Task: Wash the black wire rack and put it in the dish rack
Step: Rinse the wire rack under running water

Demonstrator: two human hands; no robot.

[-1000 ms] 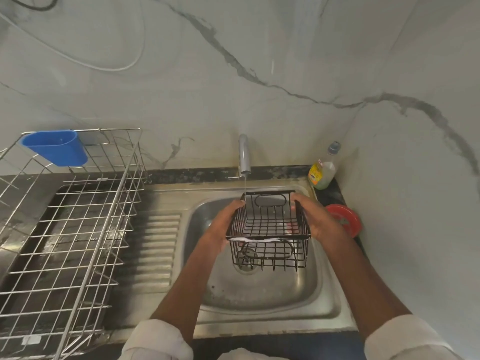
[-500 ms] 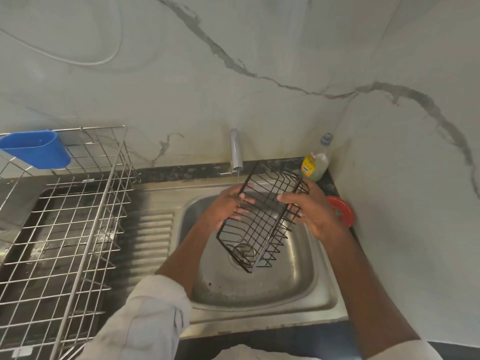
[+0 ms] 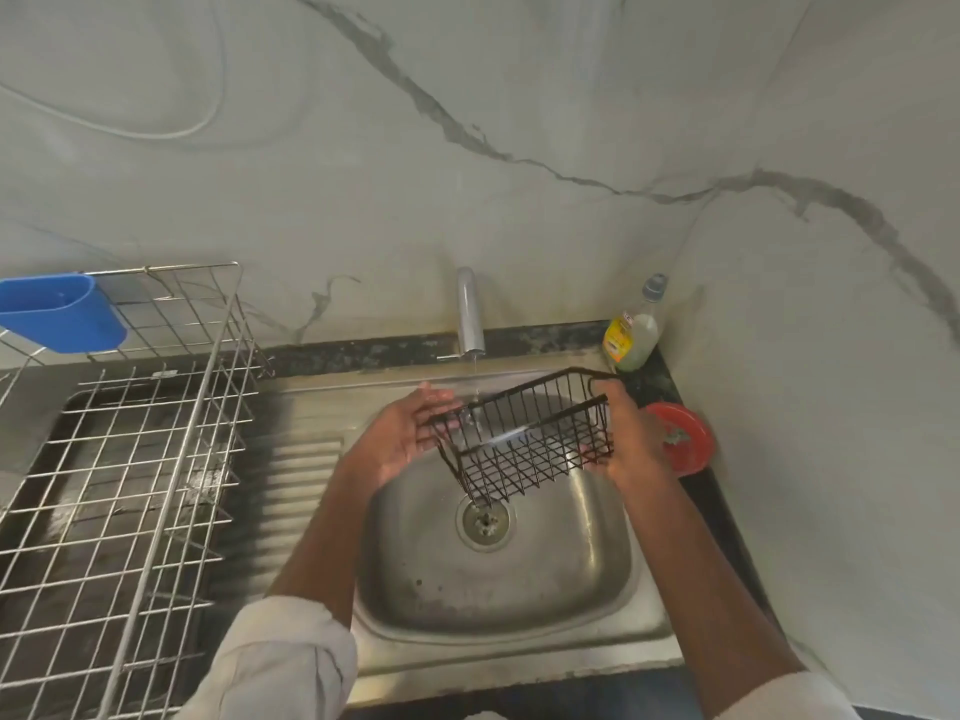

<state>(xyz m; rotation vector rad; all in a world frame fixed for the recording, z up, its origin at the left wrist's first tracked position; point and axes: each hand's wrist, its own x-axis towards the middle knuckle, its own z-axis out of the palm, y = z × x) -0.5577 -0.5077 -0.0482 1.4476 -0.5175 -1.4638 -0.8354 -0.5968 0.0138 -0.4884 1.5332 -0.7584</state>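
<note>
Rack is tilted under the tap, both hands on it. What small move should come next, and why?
Probably turn the black wire rack further under the thin stream from the tap, since water strikes only its left end. The left hand and right hand hold its ends.

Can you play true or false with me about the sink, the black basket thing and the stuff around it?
1. Water is running from the tap onto the black wire rack. True.
2. The black wire rack already sits in the dish rack. False: both hands hold it over the sink.
3. The blue cup hangs on the dish rack's back edge. True.
4. The red lid lies left of the sink. False: it lies to the right, beside the right hand.
5. The soap bottle stands in the corner behind the sink. True.
6. The left hand is holding a sponge. False: it touches the black wire rack's end, no sponge.
</note>
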